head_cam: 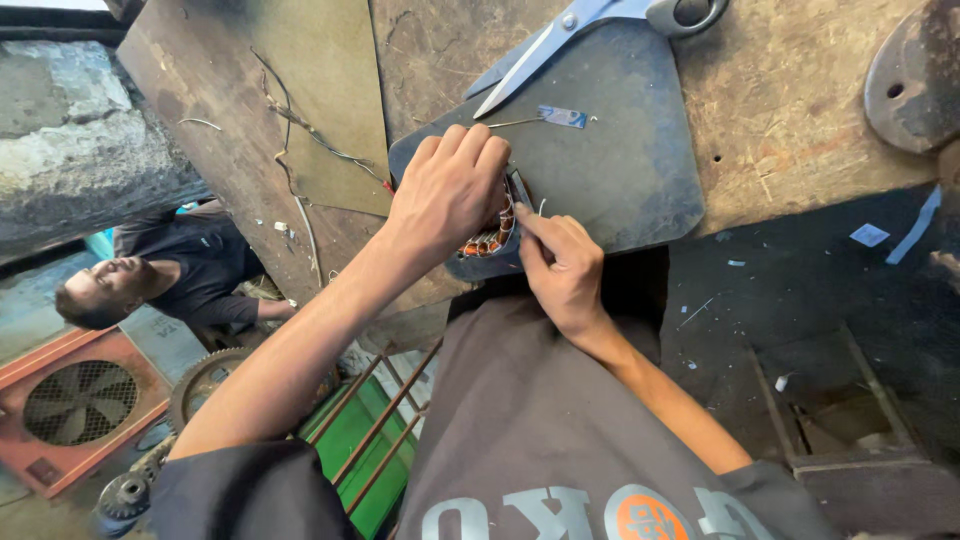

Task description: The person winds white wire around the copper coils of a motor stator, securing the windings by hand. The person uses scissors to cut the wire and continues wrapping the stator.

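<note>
Two bare hands at work — the left hand (447, 190) and the right hand (560, 268) — both on one motor stator (492, 238) with copper windings, at the centre of view. One dark mat (620, 150) lies under it on the one wooden counter (790, 90). One pair of scissors (590, 25) at twelve o'clock. One small blue tag (562, 117) just below the scissors' blade. One round metal disc (915, 75) at two o'clock. One other person (170, 275) at nine o'clock, beside one orange fan housing (75, 405) at eight o'clock. Two gear wheels at seven o'clock — one large (205, 380), one small (125, 495).
</note>
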